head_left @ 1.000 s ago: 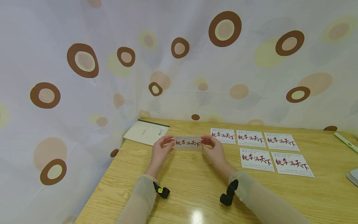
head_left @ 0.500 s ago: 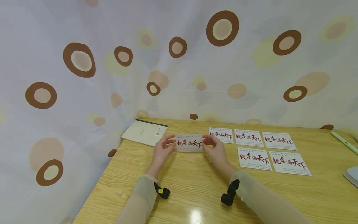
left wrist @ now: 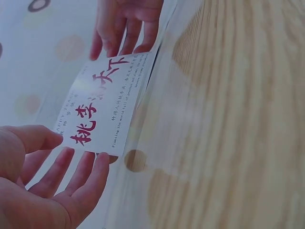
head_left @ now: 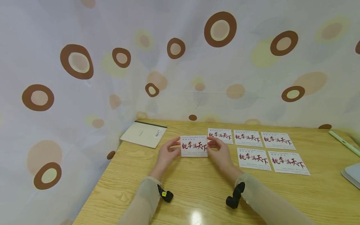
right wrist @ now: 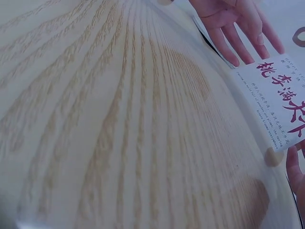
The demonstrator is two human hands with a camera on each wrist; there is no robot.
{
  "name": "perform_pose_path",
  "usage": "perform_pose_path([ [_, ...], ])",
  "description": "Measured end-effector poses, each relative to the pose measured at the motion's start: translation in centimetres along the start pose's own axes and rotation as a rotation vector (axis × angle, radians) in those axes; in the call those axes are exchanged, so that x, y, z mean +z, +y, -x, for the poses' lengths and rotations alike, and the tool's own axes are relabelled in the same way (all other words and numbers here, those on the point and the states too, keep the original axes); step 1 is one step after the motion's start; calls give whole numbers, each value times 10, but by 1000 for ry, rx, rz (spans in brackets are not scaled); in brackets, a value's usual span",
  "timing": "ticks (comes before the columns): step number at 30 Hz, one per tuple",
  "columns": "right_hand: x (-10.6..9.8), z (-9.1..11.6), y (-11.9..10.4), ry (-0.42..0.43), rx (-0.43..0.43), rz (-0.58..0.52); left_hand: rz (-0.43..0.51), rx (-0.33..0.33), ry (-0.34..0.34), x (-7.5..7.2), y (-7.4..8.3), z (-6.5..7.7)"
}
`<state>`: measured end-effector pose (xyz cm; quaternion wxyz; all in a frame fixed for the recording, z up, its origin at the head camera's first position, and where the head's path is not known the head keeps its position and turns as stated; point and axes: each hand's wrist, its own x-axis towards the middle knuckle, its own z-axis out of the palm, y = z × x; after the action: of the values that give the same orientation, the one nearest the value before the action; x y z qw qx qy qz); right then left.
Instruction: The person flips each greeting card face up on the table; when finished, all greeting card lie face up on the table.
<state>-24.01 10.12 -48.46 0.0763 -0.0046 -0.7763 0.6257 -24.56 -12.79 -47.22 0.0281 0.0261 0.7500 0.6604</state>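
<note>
Held up in front of me is a white card (head_left: 194, 146) with large red Chinese characters and small print. My left hand (head_left: 167, 155) pinches its left edge between thumb and fingers, and my right hand (head_left: 223, 156) does the same at the right edge. The card's printed face is turned toward the head camera. From the left wrist, the card (left wrist: 97, 107) spans between both hands, with the left fingers (left wrist: 88, 179) at its near edge. In the right wrist view, the card (right wrist: 267, 98) appears at the right, and most of my right hand lies out of frame.
Several matching cards (head_left: 247, 138) lie in two rows on the wooden table (head_left: 191, 187), right of my hands. A pale notebook (head_left: 143, 134) rests at the back left. A green stick-like item (head_left: 344, 142) and a light blue object (head_left: 352, 175) are at the far right. Patterned cloth (head_left: 211, 103) hangs behind.
The card has tilted from a steep slant so more of its face shows, and it has come slightly lower and nearer. Both hands keep their hold on its edges.
</note>
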Motion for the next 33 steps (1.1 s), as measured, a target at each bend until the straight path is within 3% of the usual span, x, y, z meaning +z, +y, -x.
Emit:
perform_pose_path([
  [8, -11, 2, 5, -17, 12, 52, -43, -5, -20, 10, 4, 3],
  [18, -21, 6, 4, 22, -20, 66, -65, -17, -42, 22, 4, 0],
  [26, -32, 8, 3, 10, 38, 100, -75, -21, -57, 34, 7, 0],
  [33, -44, 7, 1, 15, 37, 159, -79, -4, -76, 45, 9, 0],
])
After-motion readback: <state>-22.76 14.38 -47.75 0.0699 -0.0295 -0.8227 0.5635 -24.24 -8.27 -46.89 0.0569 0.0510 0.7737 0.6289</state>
